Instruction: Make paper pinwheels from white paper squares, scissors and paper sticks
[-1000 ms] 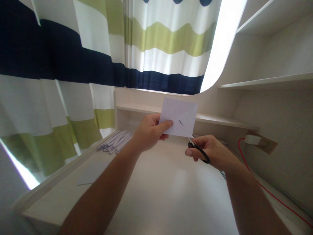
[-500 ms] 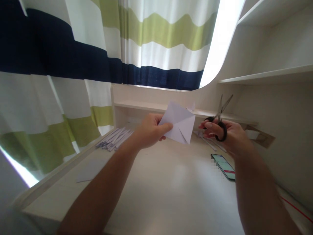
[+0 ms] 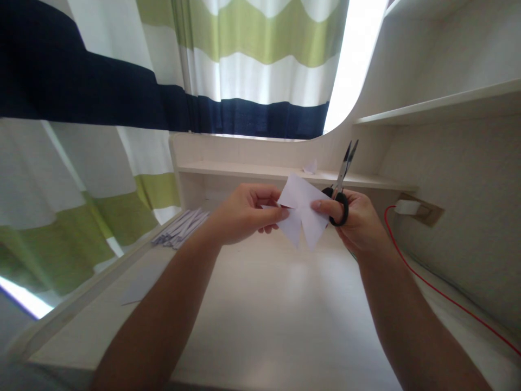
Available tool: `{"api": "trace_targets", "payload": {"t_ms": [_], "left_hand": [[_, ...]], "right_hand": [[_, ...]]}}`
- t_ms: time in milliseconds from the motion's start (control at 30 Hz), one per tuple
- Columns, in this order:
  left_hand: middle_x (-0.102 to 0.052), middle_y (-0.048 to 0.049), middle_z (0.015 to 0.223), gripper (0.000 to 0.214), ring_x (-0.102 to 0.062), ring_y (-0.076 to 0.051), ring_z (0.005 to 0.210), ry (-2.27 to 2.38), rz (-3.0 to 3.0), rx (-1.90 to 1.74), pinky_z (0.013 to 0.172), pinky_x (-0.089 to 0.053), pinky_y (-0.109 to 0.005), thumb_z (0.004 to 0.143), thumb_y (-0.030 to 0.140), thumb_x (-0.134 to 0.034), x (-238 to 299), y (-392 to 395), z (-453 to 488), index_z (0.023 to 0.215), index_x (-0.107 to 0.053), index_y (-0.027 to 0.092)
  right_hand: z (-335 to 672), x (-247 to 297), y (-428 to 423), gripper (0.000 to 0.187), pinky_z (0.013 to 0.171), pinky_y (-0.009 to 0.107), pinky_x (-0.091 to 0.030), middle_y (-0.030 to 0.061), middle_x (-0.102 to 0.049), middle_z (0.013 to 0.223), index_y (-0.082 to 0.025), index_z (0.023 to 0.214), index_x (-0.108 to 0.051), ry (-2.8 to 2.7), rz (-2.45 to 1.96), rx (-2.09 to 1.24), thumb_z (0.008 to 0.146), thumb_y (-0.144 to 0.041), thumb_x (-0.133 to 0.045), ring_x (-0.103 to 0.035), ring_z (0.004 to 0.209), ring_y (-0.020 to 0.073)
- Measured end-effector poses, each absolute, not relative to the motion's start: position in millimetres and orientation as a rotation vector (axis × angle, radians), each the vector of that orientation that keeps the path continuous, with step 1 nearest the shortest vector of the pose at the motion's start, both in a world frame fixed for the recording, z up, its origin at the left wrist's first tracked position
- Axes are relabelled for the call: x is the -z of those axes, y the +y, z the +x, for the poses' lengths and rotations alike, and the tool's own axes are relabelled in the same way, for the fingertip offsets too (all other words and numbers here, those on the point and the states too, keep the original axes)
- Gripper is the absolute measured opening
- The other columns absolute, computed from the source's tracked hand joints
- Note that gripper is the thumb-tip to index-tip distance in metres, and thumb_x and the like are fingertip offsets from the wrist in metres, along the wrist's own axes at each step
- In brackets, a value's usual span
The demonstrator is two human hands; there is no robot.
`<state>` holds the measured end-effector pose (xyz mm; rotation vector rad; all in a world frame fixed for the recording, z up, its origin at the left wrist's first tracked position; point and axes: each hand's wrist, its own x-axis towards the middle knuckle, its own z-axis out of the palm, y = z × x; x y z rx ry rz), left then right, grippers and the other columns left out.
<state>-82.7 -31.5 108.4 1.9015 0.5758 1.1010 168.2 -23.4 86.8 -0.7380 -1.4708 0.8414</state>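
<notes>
A white paper square (image 3: 305,201) with slits cut in from its edges is held up above the desk between both hands. My left hand (image 3: 254,214) pinches its left side between thumb and fingers. My right hand (image 3: 354,217) grips the paper's right side with the thumb in front. Black-handled scissors (image 3: 342,174) hang on that same hand, a thumb through one loop, with the blades pointing up and nearly closed. The lower part of the paper splits into flaps along a slit.
Rolled or folded paper strips (image 3: 181,228) lie in a pile at the desk's left. Closer in is a flat paper sheet (image 3: 142,282). A small paper piece (image 3: 310,166) sits on the back ledge (image 3: 244,170). A red cable (image 3: 439,298) runs from a white plug (image 3: 407,207) along the right.
My right hand has moved left with the scissors and taken hold of the paper. The scissor blades have come closer together. The paper has turned, and the phone is now mostly hidden.
</notes>
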Motion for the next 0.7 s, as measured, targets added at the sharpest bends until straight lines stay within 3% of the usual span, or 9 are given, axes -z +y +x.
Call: {"api": "trace_targets", "payload": {"t_ms": [167, 333, 700], "left_hand": [[-0.072, -0.0013, 0.073, 0.015, -0.06, -0.008, 0.055, 0.551, 1.864, -1.159, 0.048, -0.047, -0.016, 0.085, 0.025, -0.083, -108, -29, -80, 0.095, -0.08, 0.015], [-0.075, -0.0032, 0.077, 0.022, -0.065, -0.011, 0.063, 0.573, 1.794, -1.245, 0.05, -0.049, -0.016, 0.075, 0.025, -0.091, -106, -27, -77, 0.091, -0.08, 0.015], [-0.08, -0.0045, 0.083, 0.017, -0.069, -0.013, 0.069, 0.512, 1.813, -1.352, 0.059, -0.053, -0.019, 0.075, 0.02, -0.09, -106, -30, -73, 0.09, -0.084, 0.015]], "right_hand": [[165, -88, -25, 0.028, 0.052, 0.029, -0.039, -0.0005, -0.065, 0.063, -0.019, 0.068, -0.074, -1.436, -0.71, -0.87, 0.07, -0.035, -0.097, -0.054, 0.056, 0.0133], [160, -91, -28, 0.028, 0.052, 0.031, -0.043, 0.0017, -0.065, 0.065, -0.021, 0.068, -0.075, -1.38, -0.72, -0.919, 0.066, -0.037, -0.098, -0.057, 0.059, 0.0165], [155, -96, -34, 0.039, 0.052, 0.031, -0.045, -0.0005, -0.056, 0.059, -0.021, 0.053, -0.062, -1.332, -0.677, -1.022, 0.061, -0.036, -0.097, -0.051, 0.055, 0.0136]]}}
